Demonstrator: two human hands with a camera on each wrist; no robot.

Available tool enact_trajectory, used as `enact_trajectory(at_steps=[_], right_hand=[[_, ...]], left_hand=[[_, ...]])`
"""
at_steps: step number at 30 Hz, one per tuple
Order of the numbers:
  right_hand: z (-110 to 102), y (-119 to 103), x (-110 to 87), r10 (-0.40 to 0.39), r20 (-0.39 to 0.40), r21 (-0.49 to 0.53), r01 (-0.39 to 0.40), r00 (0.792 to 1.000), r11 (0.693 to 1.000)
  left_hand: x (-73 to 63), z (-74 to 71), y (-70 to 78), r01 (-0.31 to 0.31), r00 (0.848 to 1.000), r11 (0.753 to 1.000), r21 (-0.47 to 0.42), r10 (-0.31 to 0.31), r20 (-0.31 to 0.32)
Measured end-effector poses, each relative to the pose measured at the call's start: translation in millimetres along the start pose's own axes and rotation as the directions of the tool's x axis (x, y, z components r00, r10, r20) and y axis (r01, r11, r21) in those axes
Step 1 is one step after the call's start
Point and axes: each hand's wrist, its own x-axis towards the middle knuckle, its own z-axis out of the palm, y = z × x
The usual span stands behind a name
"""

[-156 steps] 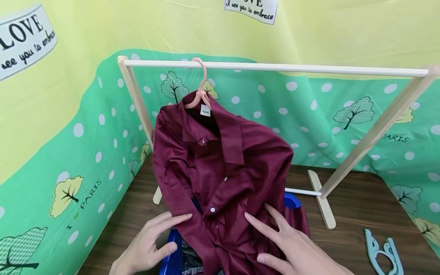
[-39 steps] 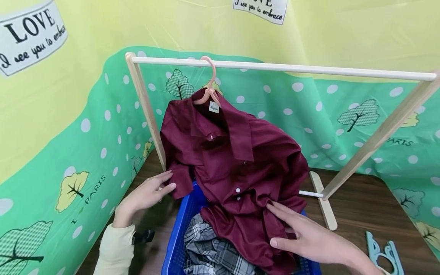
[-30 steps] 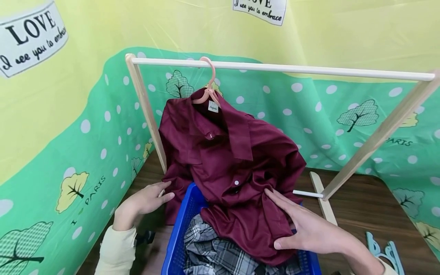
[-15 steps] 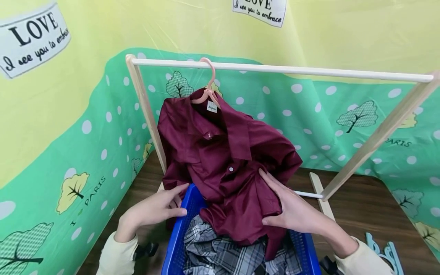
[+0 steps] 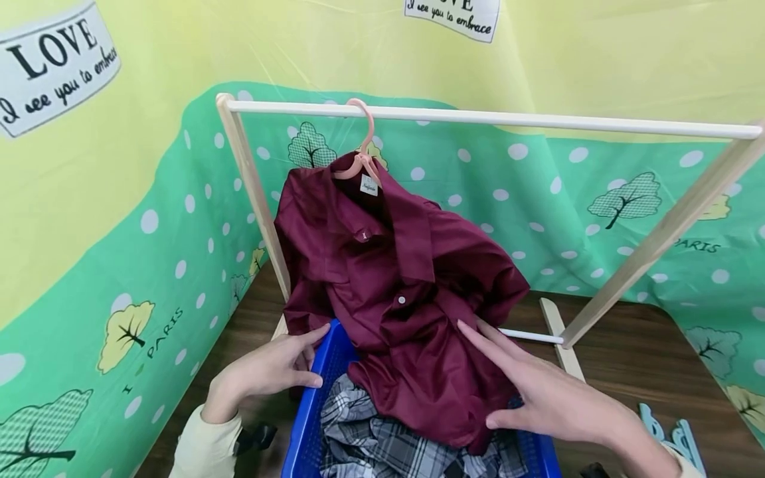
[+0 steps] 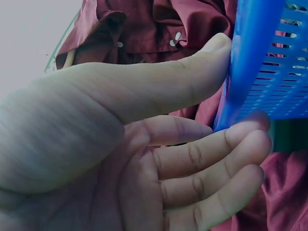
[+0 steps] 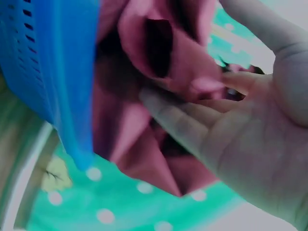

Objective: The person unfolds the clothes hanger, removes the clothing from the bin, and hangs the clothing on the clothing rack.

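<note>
A maroon button-up shirt (image 5: 364, 272) hangs from a pink hanger (image 5: 368, 126) hooked over a white rail (image 5: 538, 121). Its lower part drapes into a blue basket (image 5: 306, 415), on top of grey plaid cloth (image 5: 400, 451). My left hand (image 5: 263, 372) is at the basket's left rim, thumb and index fingertips right at the edge. In the left wrist view the other fingers (image 6: 211, 154) extend loosely along the outside of the basket wall. My right hand (image 5: 556, 398) reaches in from the right, fingers nearly straight against the shirt's side; the right wrist view shows maroon folds (image 7: 139, 139) by the fingertips.
Wooden posts (image 5: 663, 232) hold up the rail, and a foot (image 5: 562, 338) of the rack rests on the dark wood table (image 5: 633, 352). A light blue folding hanger (image 5: 681, 438) lies at the right. Patterned yellow and green cloth (image 5: 149, 265) surrounds the table.
My left hand has left the shirt's sleeve for the basket's rim; that sleeve now hangs outside the basket. My right hand has shifted down and right over the last half second.
</note>
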Motion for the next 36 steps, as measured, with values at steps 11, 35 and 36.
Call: enact_trajectory(at_steps=[11,35,36], right_hand=[[13,-36,-8.5,0.068,-0.093,-0.154,-0.082,0.993,0.985],[37,13,70.8,-0.077,-0.273,0.006,0.082,0.959,0.997],[35,13,73.9,-0.071,-0.294,0.014,0.078,0.953,0.997]], left_hand=[[-0.7,-0.7,4.3,0.015,1.000,1.000,0.006,-0.015,-0.005],[2.1,3.4,-0.6,0.009,0.999,0.996,-0.094,-0.014,-0.051],[1.8,3.4,-0.5,0.010,0.998,0.995,-0.097,-0.015,-0.053]])
